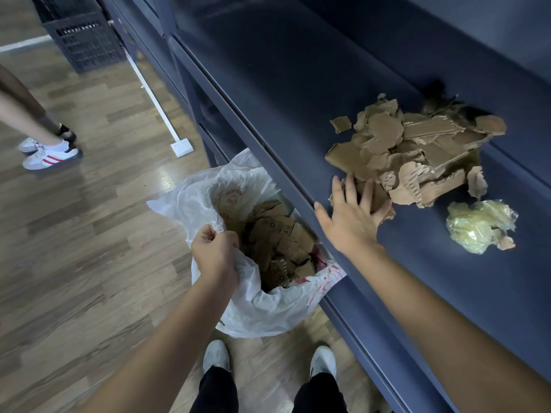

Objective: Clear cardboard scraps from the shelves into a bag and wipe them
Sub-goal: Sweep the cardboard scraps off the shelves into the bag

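Note:
A heap of torn brown cardboard scraps (pixel 417 156) lies on the dark blue shelf (pixel 298 84). My right hand (pixel 351 216) rests flat with spread fingers on the near edge of the heap, by the shelf's front rim. My left hand (pixel 213 251) grips the rim of a white plastic bag (pixel 262 305) that hangs below the shelf edge. Several cardboard pieces (pixel 280 245) lie inside the bag. A crumpled yellowish cloth in clear wrap (pixel 480 225) sits on the shelf to the right of my right hand.
Another person's legs and white sneakers (pixel 49 153) stand on the wooden floor at the left. A black plastic crate (pixel 83 34) sits far back by the shelving. A white power strip (pixel 182 147) lies on the floor. My own white shoes (pixel 216 356) show below the bag.

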`<state>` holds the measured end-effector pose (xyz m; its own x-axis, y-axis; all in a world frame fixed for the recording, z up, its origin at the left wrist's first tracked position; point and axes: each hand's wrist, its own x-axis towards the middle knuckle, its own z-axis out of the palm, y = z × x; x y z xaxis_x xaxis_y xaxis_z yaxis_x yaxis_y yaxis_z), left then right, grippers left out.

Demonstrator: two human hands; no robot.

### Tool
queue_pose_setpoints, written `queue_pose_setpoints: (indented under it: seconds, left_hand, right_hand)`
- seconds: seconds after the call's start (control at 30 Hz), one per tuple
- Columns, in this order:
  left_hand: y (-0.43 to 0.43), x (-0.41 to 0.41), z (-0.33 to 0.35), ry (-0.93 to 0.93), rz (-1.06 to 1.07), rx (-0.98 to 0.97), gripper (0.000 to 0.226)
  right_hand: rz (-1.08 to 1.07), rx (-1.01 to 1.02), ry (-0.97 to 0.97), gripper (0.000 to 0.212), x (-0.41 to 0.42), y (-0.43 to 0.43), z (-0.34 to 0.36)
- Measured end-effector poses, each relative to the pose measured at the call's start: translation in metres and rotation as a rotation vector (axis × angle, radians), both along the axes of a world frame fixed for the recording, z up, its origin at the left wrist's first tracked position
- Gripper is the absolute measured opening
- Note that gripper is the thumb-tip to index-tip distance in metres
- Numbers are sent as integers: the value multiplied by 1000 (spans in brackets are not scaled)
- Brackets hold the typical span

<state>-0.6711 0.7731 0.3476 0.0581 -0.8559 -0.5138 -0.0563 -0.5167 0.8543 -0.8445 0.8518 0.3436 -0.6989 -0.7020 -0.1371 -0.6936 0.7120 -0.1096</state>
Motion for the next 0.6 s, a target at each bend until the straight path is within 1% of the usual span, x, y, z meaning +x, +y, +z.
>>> queue_pose_setpoints:
  seconds: [0.17, 0.37, 0.43, 0.5, 0.6]
  left_hand:
    - [0, -2, 0, 4, 3, -10, 42]
    - [2, -3, 0, 11, 5, -1, 42]
    - [3, -4, 1, 9, 6, 0, 42]
    - [4, -5, 1, 19, 6, 4, 43]
    - [5, -6, 1, 35, 8, 8, 43]
  right_hand:
    - [98, -25, 89, 58, 21, 0, -1]
    - [391, -160, 88, 55, 44, 3, -5]
    - [447, -141, 96, 55, 52, 2, -5]
    - [514, -112, 65, 55, 58, 1, -7]
    - [661, -69, 21, 51, 65, 1, -10]
